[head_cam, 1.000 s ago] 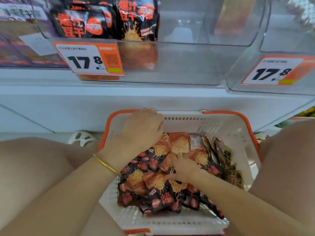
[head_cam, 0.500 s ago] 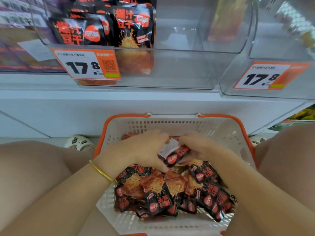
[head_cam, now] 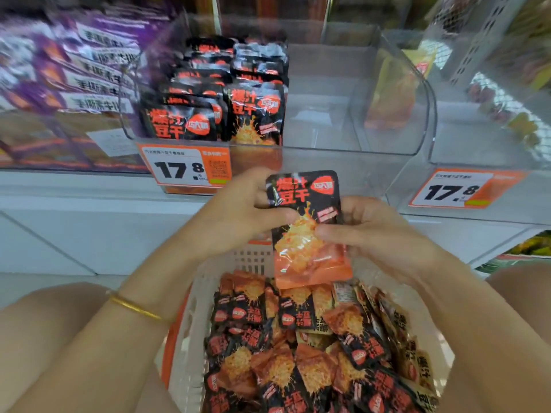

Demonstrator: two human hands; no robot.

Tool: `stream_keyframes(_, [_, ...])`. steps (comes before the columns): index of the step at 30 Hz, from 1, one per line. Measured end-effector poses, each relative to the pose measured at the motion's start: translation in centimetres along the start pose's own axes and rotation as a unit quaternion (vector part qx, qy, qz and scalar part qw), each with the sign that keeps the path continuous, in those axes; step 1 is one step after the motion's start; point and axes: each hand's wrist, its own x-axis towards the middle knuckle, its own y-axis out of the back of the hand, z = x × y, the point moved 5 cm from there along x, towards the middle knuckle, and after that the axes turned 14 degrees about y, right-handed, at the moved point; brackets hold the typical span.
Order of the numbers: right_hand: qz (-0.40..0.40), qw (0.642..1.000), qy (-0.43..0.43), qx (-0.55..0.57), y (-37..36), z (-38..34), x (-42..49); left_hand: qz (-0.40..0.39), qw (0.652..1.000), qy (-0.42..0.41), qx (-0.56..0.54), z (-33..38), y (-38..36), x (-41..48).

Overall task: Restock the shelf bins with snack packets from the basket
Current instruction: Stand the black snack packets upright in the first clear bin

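A black and orange snack packet (head_cam: 304, 225) is held upright above the white basket (head_cam: 190, 329). My left hand (head_cam: 238, 216) grips its left edge and my right hand (head_cam: 375, 231) pinches its right side. Under them the basket holds several more of the same packets (head_cam: 298, 353). In front stands a clear shelf bin (head_cam: 343, 138); its left half carries two rows of matching packets (head_cam: 226, 108) and its right half holds none.
An orange price tag reading 17.8 (head_cam: 185, 168) hangs on the bin front, another price tag (head_cam: 459, 189) on the clear bin at the right. Purple packets (head_cam: 74, 79) fill the bin at the left. My bare knees flank the basket.
Both hands have lifted out of the basket with one packet and now hold it up in front of the bin. The view has tilted upward toward the shelf.
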Motion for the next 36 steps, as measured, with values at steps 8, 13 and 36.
stream_keyframes(8, [0.114, 0.988, 0.088, -0.05, 1.3, -9.7, 10.3, 0.404, 0.884, -0.175, 0.156, 5.9, 8.7, -0.1])
stream_keyframes(13, [0.068, 0.946, 0.013, -0.316, 0.4, -6.5, 15.6, 0.421, 0.824, -0.13, 0.357, 4.2, 9.2, 2.7])
stream_keyframes(36, [0.141, 0.94, 0.112, -0.291, 0.1, -12.0, 7.0, 0.406, 0.821, -0.241, 0.322, 3.6, 2.8, -2.7])
